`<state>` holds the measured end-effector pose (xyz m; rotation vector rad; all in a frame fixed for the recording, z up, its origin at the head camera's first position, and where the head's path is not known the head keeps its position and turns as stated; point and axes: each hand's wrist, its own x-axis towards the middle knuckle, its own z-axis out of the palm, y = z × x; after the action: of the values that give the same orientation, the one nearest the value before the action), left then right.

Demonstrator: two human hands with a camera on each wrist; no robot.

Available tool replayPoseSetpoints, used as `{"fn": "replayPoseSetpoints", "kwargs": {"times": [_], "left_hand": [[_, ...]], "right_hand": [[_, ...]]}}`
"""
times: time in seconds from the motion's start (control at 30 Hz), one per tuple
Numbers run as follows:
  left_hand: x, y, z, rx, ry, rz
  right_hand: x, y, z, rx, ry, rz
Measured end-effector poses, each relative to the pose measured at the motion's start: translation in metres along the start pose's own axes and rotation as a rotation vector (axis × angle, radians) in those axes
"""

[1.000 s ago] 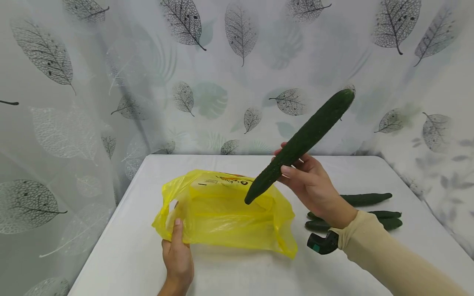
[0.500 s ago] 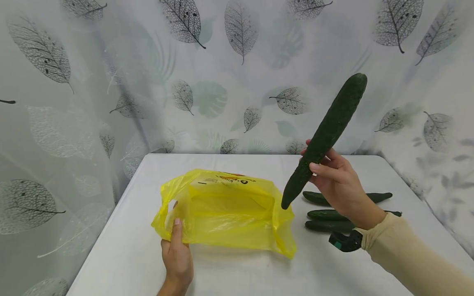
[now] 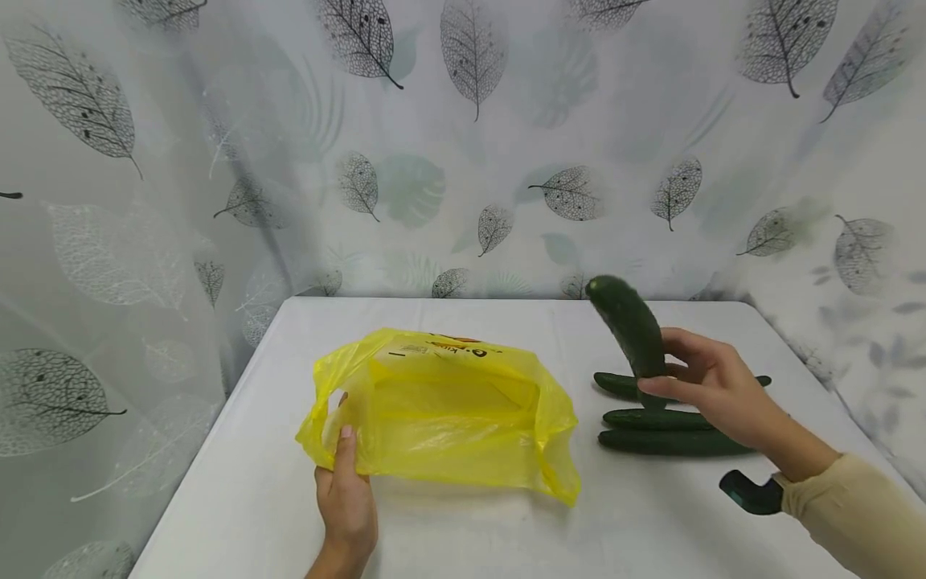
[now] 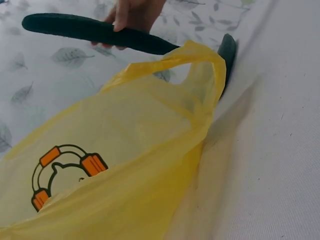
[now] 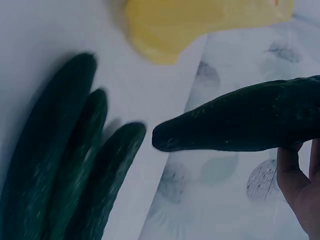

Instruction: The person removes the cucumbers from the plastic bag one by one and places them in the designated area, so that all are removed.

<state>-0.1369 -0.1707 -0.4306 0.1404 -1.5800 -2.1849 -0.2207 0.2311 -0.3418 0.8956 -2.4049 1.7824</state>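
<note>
My left hand grips the left side of a yellow plastic bag, thumb in front. The bag's mouth gapes toward me, and its printed logo also shows in the left wrist view. In my right hand a dark green cucumber is held between thumb and fingers, tilted upward above the table. The right wrist view shows the held cucumber from its end, apart from the others. Beneath and behind this hand lie three more cucumbers side by side, partly covered by it.
A white-covered table carries everything. Behind it hangs a pale curtain printed with leaves. A black device is strapped at the right wrist, beside the beige sleeve.
My right hand has moved right and down with the cucumber, away from the bag. The cucumber's upper end has swung from leaning right to leaning left. My left hand and the bag stay put.
</note>
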Motion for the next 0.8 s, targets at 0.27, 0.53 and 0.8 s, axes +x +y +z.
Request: {"fn": "replayPoseSetpoints", "kwargs": {"times": [0.27,0.53,0.8], "left_hand": [[0.001,-0.002,0.000,0.002,0.012,-0.013],[0.002,-0.006,0.000,-0.025,0.023,0.005],[0.005,-0.009,0.002,-0.010,0.043,0.025]], "right_hand": [[-0.034,0.027,-0.020,-0.457,-0.010,-0.014],[-0.076,0.066,-0.043,-0.720,-0.080,-0.085],[-0.098,0.094,-0.060,-0.881,-0.095,-0.110]]}}
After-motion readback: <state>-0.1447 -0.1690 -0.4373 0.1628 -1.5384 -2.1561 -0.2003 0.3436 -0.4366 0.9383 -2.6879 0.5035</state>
